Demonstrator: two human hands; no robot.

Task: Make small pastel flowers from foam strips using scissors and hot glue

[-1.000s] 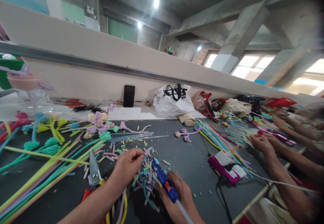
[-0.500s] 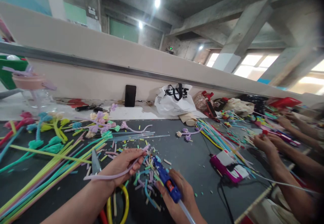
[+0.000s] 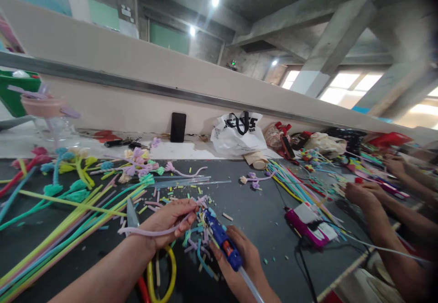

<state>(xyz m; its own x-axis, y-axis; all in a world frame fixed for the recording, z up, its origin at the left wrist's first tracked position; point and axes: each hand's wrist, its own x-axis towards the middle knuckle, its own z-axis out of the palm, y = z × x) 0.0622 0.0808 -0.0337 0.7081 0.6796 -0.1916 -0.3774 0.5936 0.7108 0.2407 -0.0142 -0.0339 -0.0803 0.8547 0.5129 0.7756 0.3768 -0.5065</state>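
My left hand (image 3: pixel 178 218) pinches a lilac pipe cleaner (image 3: pixel 147 232) near its flower-like tip, and the stem trails back over the wrist. My right hand (image 3: pixel 239 257) is wrapped round a blue glue gun (image 3: pixel 222 239) with a clear glue stick (image 3: pixel 251 284) sticking out of its rear. The gun's nozzle is close to the lilac tip; whether they touch I cannot tell. Scissors with yellow handles (image 3: pixel 173 271) lie partly under my left forearm. Short cut pipe cleaner pieces (image 3: pixel 201 253) are scattered below the hands.
Long pipe cleaners (image 3: pixel 68 230) and fuzzy flowers (image 3: pixel 137 161) cover the left. A phone (image 3: pixel 178 127) leans on the partition beside a white bag (image 3: pixel 239 134). A magenta power strip (image 3: pixel 306 227) with cables lies to the right, near another person's hands (image 3: pixel 362 193).
The view has shifted slightly. Both my hands keep their holds, with the glue gun still beside the lilac pipe cleaner's tip.
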